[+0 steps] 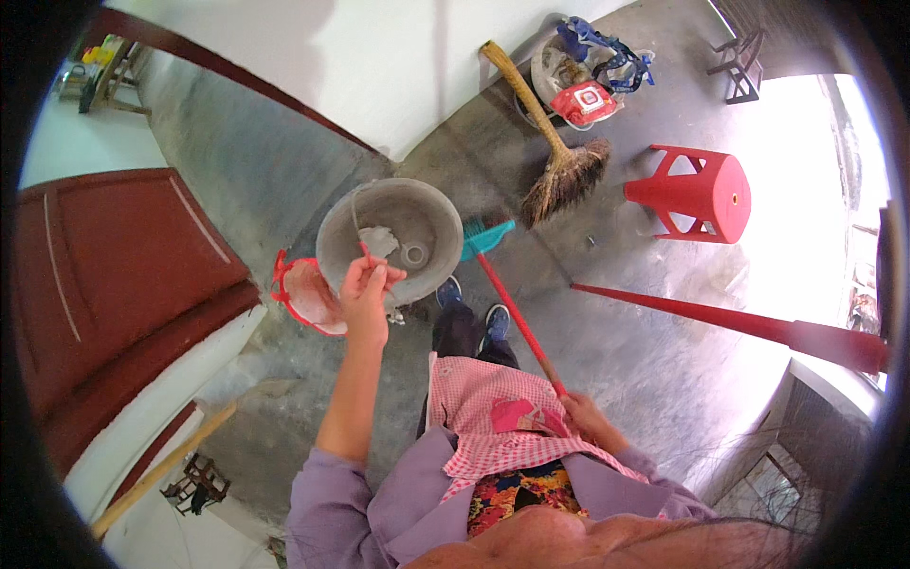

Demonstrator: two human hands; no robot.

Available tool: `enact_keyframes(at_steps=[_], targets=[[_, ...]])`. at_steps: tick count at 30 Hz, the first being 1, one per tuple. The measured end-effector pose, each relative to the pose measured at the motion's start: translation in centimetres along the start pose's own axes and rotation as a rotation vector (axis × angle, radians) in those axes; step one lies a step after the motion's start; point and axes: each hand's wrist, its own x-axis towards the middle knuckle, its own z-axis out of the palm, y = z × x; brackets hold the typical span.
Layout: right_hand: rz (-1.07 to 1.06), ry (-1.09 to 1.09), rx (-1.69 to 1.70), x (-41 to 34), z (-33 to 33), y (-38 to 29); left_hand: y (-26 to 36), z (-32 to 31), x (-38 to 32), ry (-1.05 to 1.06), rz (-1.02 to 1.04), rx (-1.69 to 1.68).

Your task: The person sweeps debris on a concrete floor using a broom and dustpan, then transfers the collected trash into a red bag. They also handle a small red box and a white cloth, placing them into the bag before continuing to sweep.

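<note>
My left hand point(366, 291) is closed around the thin bail handle of a grey bucket point(437, 206). Inside the bucket lie a pale crumpled scrap point(379, 242) and a ring shape at the bottom. Just beyond my left wrist, partly hidden by the bucket, is a pale container with a red rim point(309, 291). Low by my apron, my right hand point(586, 418) grips the red handle of a broom point(515, 313). Its teal head point(490, 238) is beside the bucket, near my shoes point(497, 321).
A straw broom point(561, 160) leans by a waste bin point(551, 67) heaped with wrappers. To the right are a red plastic stool point(711, 199) and a red post point(675, 306). A dark chair point(743, 67) stands farther off. Left are a brown door point(128, 270) and a wooden pole point(167, 466).
</note>
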Motion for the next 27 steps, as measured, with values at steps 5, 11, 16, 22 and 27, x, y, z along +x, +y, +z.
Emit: enact_keyframes(at_steps=[5, 11, 16, 22, 27], targets=[[0.017, 0.026, 0.172, -4.3, 0.3, 4.5, -6.5, 2.2, 8.7, -0.049, -0.081, -0.024], [0.067, 0.064, 0.273, -3.3, 2.8, 5.9, -14.7, 4.8, 19.1, -0.095, -0.156, 0.171], [0.145, 0.021, 0.296, -2.4, 4.7, 7.2, -20.2, 6.9, 25.4, -0.074, -0.133, 0.295], [0.156, 0.012, 0.446, -2.1, 6.4, 10.8, -27.4, 3.5, 31.2, -0.063, -0.168, 0.579], [0.190, 0.024, 0.481, -1.9, 7.8, 12.7, -29.8, 2.3, 32.9, -0.136, -0.308, 0.688]])
